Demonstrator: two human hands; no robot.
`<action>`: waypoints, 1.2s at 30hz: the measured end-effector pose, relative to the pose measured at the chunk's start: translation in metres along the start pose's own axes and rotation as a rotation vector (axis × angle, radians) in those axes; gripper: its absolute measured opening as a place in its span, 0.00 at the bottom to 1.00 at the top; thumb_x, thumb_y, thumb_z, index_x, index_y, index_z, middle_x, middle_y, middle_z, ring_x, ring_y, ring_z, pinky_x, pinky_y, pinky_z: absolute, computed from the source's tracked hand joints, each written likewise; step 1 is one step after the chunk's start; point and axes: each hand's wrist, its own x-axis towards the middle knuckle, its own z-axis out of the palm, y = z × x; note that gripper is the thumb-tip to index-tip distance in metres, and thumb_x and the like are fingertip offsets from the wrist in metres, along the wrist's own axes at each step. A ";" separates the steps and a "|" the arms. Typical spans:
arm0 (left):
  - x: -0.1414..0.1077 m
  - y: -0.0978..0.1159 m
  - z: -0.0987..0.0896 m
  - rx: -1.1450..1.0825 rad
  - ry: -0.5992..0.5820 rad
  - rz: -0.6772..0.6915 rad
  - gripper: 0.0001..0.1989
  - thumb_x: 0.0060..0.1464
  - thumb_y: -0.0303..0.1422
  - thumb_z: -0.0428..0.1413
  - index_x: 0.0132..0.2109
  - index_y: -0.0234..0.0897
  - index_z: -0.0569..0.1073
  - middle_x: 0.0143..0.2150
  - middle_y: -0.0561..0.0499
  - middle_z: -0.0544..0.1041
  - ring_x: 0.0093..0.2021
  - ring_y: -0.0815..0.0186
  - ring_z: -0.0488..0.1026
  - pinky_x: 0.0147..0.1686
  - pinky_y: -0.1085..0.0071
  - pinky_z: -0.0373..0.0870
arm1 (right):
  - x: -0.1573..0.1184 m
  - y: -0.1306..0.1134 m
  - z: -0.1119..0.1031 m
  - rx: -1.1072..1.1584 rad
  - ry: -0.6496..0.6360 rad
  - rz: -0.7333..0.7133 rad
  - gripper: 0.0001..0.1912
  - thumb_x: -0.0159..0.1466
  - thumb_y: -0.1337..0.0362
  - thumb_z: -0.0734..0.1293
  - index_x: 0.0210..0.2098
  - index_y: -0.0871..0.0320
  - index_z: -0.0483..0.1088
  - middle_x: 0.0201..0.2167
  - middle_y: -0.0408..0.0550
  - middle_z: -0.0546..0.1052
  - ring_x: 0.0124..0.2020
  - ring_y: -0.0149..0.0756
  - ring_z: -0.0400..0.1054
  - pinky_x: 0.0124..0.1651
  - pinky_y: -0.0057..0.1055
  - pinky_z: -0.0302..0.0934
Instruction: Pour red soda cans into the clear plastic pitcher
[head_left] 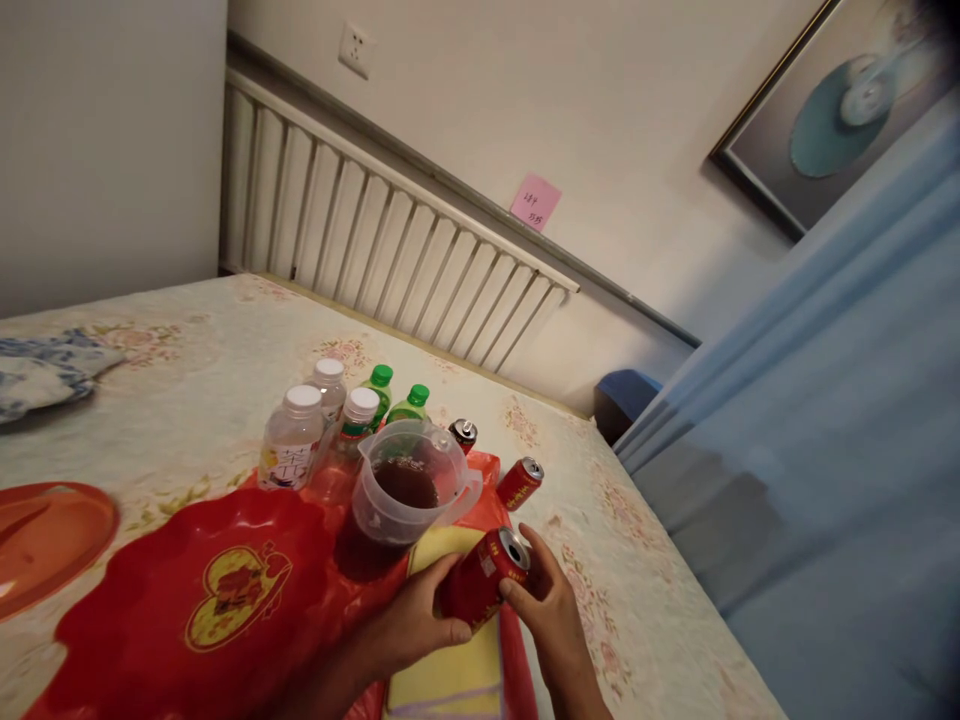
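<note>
Head view shows me the red can [474, 588] right of the pitcher [375, 535], long axis tilted, open top leaning toward my right grip [551, 600], which pinches near the rim; my left grip [426, 615] wraps its body.

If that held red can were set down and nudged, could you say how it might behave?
The red can may roll if laid sideways, given its round body. Upright, it may tip, being taller than wide. Any liquid left could spill through its open mouth.
</note>
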 end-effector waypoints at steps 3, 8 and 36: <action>-0.002 0.001 -0.003 0.045 0.022 -0.003 0.37 0.39 0.29 0.63 0.60 0.38 0.67 0.55 0.47 0.75 0.55 0.52 0.69 0.55 0.61 0.65 | -0.002 0.002 0.004 0.050 -0.008 -0.003 0.36 0.47 0.61 0.77 0.56 0.53 0.72 0.53 0.54 0.78 0.53 0.55 0.73 0.55 0.49 0.68; -0.002 0.005 -0.001 0.071 0.049 -0.042 0.36 0.36 0.25 0.60 0.57 0.39 0.68 0.50 0.51 0.76 0.50 0.56 0.70 0.49 0.65 0.68 | -0.004 0.002 0.007 0.080 -0.071 0.025 0.36 0.48 0.59 0.77 0.57 0.53 0.71 0.54 0.54 0.77 0.55 0.55 0.71 0.56 0.48 0.68; -0.003 0.011 0.009 0.082 0.073 -0.119 0.24 0.37 0.23 0.56 0.46 0.36 0.68 0.33 0.56 0.72 0.29 0.69 0.68 0.25 0.75 0.65 | -0.011 0.002 0.010 0.060 -0.107 0.067 0.36 0.49 0.65 0.75 0.58 0.56 0.69 0.56 0.53 0.76 0.55 0.50 0.71 0.59 0.44 0.64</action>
